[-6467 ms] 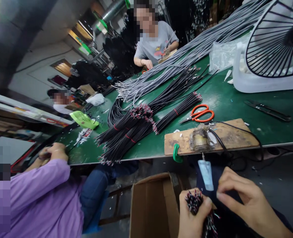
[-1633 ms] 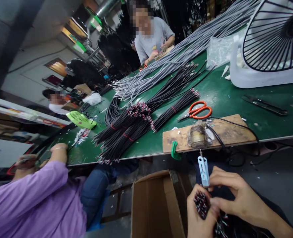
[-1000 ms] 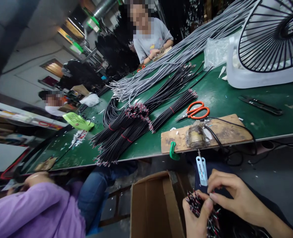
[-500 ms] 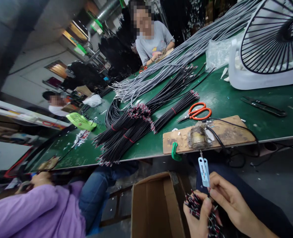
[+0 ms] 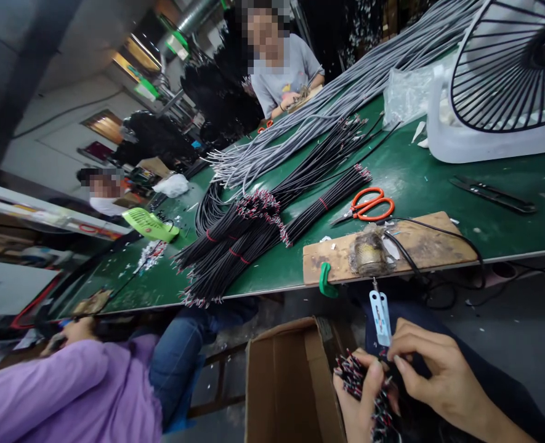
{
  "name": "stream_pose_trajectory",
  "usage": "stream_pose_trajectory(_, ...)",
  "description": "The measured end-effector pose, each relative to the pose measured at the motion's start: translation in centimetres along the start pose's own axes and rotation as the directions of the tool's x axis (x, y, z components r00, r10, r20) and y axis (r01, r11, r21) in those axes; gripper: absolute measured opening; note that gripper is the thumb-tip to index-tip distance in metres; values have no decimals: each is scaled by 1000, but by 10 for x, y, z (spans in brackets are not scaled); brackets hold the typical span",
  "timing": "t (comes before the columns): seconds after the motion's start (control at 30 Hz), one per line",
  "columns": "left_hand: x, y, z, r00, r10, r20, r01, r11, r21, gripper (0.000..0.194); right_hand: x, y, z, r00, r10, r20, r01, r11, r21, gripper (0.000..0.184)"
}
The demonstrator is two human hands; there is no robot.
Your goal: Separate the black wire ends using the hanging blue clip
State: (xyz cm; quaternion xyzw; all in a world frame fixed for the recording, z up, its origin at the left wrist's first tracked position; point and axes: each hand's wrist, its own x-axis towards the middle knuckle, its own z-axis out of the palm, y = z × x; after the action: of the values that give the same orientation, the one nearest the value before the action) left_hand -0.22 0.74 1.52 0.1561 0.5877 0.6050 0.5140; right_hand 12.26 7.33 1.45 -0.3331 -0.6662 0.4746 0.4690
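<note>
A bundle of thin black cables (image 5: 353,375) with stripped red and white wire ends is gripped in my left hand (image 5: 362,394), its thumb pressed along the top. My right hand (image 5: 431,369) is beside it, fingers bent in a pinch near the cable ends; what sits between the fingertips is too small to make out. Just above the fingertips, a light blue plastic piece (image 5: 380,317) with two holes hangs from the shaft of a small dusty motor (image 5: 369,255). That motor is mounted on a wooden board (image 5: 429,243) at the table's edge.
A green clamp (image 5: 326,280) grips the board. Orange-handled scissors (image 5: 369,206), black snips (image 5: 494,195), tied black cable bundles (image 5: 221,258), grey cables (image 5: 272,147) and a fan (image 5: 443,141) occupy the green table (image 5: 272,271). Below stands a cardboard box (image 5: 279,381). A purple-sleeved co-worker (image 5: 69,387) sits left.
My left hand has shifted slightly left with the cable bundle. My right fingers have moved a little away from the lower end of the blue piece.
</note>
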Motion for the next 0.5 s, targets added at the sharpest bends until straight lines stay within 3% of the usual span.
stream_pose_trajectory(0.1,0,4,3,999,-34,-33,30,991,-134,46,-2,4,-3,997,68,-47,-69,998,-4,13)
stream_pose_trajectory(0.27,-1,2,0,999,-38,-25,37,998,-43,43,0,-2,0,996,75,55,-82,989,123,10)
stream_pose_trajectory(0.37,3,4,-4,990,123,71,-126,991,40,35,7,-4,-2,973,207,103,-227,938,263,22)
stream_pose_trajectory(0.43,5,9,-5,953,273,130,-289,949,126,31,16,-3,-4,947,306,98,-322,893,315,24)
stream_pose_trajectory(0.5,6,17,-5,922,357,148,-382,900,211,29,30,-3,-7,929,364,65,-365,872,327,29)
